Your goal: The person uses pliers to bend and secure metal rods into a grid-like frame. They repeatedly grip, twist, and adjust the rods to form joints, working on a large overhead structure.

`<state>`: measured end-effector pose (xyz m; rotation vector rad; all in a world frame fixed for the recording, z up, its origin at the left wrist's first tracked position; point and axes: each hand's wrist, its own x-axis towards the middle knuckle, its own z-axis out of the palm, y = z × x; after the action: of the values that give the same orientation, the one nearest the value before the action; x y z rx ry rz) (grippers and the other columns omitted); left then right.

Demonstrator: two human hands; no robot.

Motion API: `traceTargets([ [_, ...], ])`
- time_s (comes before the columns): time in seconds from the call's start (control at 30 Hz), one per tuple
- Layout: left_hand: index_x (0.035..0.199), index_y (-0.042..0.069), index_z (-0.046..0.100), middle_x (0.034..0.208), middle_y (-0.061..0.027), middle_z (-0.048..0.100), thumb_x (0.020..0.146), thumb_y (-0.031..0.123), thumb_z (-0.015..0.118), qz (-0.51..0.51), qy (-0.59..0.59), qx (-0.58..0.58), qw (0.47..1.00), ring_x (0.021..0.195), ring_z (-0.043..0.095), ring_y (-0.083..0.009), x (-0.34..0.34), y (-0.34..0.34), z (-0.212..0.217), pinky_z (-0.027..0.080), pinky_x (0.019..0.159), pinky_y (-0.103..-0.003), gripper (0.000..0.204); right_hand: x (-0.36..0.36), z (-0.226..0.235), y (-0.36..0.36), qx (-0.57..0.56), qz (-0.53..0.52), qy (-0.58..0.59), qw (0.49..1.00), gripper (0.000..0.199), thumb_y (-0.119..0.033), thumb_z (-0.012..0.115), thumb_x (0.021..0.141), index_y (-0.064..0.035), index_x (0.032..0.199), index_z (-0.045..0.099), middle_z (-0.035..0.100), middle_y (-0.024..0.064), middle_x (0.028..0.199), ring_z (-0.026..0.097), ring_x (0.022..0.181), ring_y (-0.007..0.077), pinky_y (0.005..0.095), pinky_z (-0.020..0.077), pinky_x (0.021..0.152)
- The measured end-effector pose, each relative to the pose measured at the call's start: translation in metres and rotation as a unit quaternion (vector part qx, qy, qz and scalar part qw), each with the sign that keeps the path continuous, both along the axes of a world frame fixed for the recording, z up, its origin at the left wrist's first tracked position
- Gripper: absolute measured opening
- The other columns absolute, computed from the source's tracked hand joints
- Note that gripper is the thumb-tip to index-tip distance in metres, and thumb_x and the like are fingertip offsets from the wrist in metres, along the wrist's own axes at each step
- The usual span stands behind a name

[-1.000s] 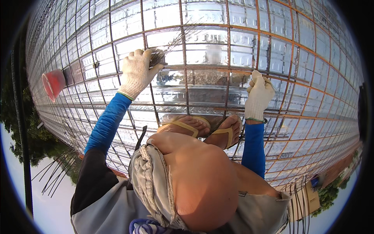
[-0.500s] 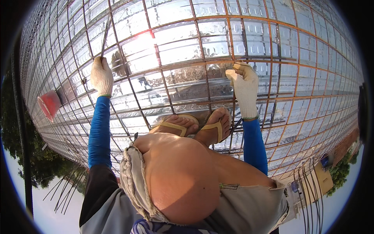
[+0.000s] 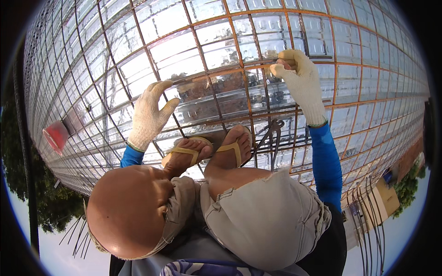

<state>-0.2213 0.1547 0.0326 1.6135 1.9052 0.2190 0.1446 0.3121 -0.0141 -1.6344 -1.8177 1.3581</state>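
Rebar grid [image 3: 350, 103], left hand [image 3: 149, 112] spread, right hand [image 3: 299, 78] pinching bar

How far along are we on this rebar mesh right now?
Done: the rebar grid is laid out over the shiny sheeting across the whole view. In hand: the right hand pinches a bar crossing; the left hand rests open on a bar. Left: the pincers lie unused beside the right sandal; which crossings are tied is too small to tell.

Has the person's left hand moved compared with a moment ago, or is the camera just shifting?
Yes. Judged against the feet in sandals, the left hand has come down and inward; half a second ago it was raised high and far out to the left on the rebar grid.
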Motion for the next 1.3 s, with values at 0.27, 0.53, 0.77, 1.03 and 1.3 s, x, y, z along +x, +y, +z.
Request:
traceTargets([
  [0.27, 0.127, 0.003, 0.075, 0.124, -0.0175, 0.077, 0.099, 0.023, 0.071, -0.07, -0.065, -0.233, 0.968, 0.115, 0.074, -0.0365, 0.009, -0.051, 0.013, 0.058, 0.099, -0.046, 0.034, -0.023, -0.037, 0.014, 0.36, 0.412, -0.12, 0.828, 0.036, -0.017, 0.072, 0.092, -0.0098, 0.127, 0.068, 0.07, 0.0104, 0.119, 0.072, 0.107, 0.0285, 0.0431, 0.0617, 0.085],
  [0.53, 0.118, 0.0, 0.077, 0.11, -0.0164, 0.078, 0.099, 0.009, 0.069, 0.181, -0.039, -0.15, 0.971, 0.103, 0.076, -0.0295, 0.022, -0.059, 0.116, 0.058, 0.091, -0.039, 0.023, -0.065, 0.01, 0.026, 0.228, 0.632, -0.237, 0.701, 0.026, -0.016, 0.069, 0.097, -0.0091, 0.122, 0.071, 0.075, 0.0084, 0.109, 0.077, 0.096, 0.0267, 0.0392, 0.0646, 0.076],
  [0.77, 0.123, -0.001, 0.075, 0.11, -0.0117, 0.078, 0.104, 0.008, 0.067, 0.137, 0.016, 0.0, 0.991, 0.1, 0.073, -0.0171, -0.035, 0.042, 0.131, 0.056, 0.093, -0.033, 0.023, -0.068, -0.004, 0.033, 0.283, 0.672, -0.2, 0.654, 0.022, -0.022, 0.067, 0.1, -0.0107, 0.119, 0.072, 0.077, 0.0076, 0.107, 0.078, 0.095, 0.0252, 0.0394, 0.0639, 0.077],
  [1.03, 0.122, 0.004, 0.076, 0.111, -0.0157, 0.078, 0.104, 0.023, 0.066, -0.055, 0.07, -0.081, 0.993, 0.1, 0.076, -0.0259, -0.06, 0.083, 0.076, 0.058, 0.092, -0.038, 0.028, -0.063, -0.006, 0.03, 0.24, 0.641, -0.157, 0.712, 0.023, -0.021, 0.065, 0.099, -0.0068, 0.115, 0.071, 0.078, 0.012, 0.097, 0.08, 0.09, 0.0288, 0.0462, 0.0645, 0.075],
  [1.3, 0.119, 0.009, 0.076, 0.115, -0.016, 0.076, 0.094, 0.026, 0.073, -0.227, 0.035, -0.109, 0.967, 0.109, 0.072, -0.038, -0.043, 0.137, 0.046, 0.058, 0.095, -0.047, 0.03, -0.053, -0.018, -0.012, 0.201, 0.425, -0.213, 0.857, 0.015, -0.018, 0.068, 0.094, -0.0081, 0.106, 0.066, 0.074, 0.008, 0.087, 0.078, 0.078, 0.0281, 0.0424, 0.0617, 0.061],
])
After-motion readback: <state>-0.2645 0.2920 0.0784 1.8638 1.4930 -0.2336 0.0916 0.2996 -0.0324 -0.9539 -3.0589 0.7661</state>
